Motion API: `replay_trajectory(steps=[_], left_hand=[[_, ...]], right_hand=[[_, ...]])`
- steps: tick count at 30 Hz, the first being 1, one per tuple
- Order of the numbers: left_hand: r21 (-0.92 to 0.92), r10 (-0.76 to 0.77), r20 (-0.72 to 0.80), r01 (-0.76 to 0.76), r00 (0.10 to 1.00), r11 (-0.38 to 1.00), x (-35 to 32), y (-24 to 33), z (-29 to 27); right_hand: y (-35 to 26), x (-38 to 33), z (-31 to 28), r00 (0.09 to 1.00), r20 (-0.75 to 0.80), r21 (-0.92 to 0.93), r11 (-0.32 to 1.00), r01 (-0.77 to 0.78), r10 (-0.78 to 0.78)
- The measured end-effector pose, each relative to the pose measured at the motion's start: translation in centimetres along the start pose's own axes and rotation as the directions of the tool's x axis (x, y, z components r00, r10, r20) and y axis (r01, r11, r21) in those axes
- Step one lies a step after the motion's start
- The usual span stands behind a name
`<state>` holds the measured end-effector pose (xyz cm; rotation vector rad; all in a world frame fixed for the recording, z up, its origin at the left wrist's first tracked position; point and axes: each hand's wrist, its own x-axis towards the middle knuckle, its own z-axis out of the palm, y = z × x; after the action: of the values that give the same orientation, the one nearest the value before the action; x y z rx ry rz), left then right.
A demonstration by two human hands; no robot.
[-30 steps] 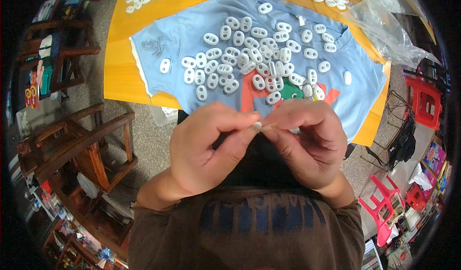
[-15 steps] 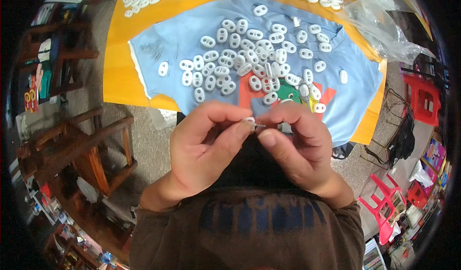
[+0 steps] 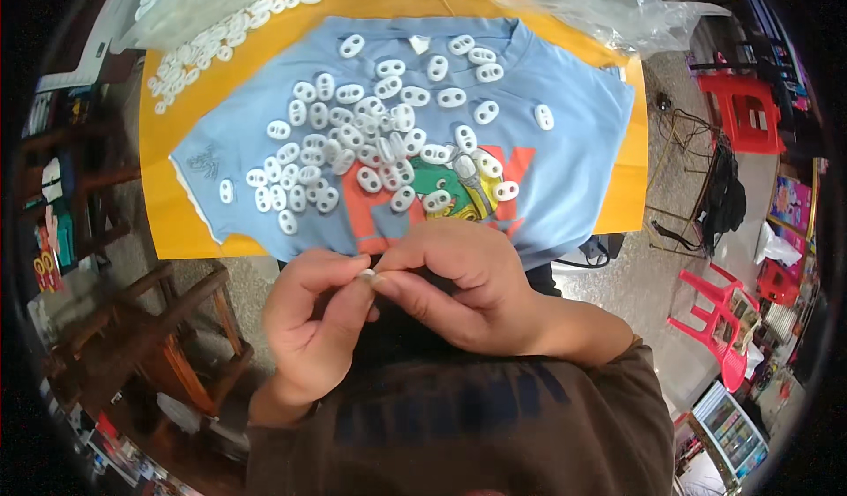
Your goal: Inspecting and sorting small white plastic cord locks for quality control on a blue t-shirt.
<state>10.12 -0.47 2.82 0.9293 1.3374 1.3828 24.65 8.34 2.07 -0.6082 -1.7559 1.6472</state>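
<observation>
Between the fingertips of my left hand is a small white two-hole cord lock, mostly hidden by the fingers. My right hand meets it from the right, thumb and forefinger closed together against the same piece. Both hands are held in front of my body, just off the near edge of the table. Beyond them a light blue T-shirt with a printed cartoon lies spread out, and many loose white oval two-hole pieces are scattered over it, densest left of its middle.
The shirt covers much of a yellow tabletop. More white pieces lie along the far left and far edge, beside clear plastic bags. A wooden stool stands at left; red plastic stools stand at right.
My right hand has closed up against the left at the cord lock. A small spring that showed between the fingertips is no longer visible. The view has shifted, moving the table leftward.
</observation>
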Motion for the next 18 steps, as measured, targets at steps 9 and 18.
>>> replay_trajectory(steps=[9,18], left_hand=[[-0.215,-0.183,-0.100,0.159,0.978,0.964,1.0,0.2,1.7],[-0.246,-0.195,-0.191,0.146,0.962,0.958,2.0,-0.1,1.4]], right_hand=[[-0.6,-0.7,-2.8,0.979,-0.111,-0.282,0.950,0.136,-0.173],[0.6,-3.3,-8.5,0.869,-0.464,-0.599,0.784,-0.165,-0.171]])
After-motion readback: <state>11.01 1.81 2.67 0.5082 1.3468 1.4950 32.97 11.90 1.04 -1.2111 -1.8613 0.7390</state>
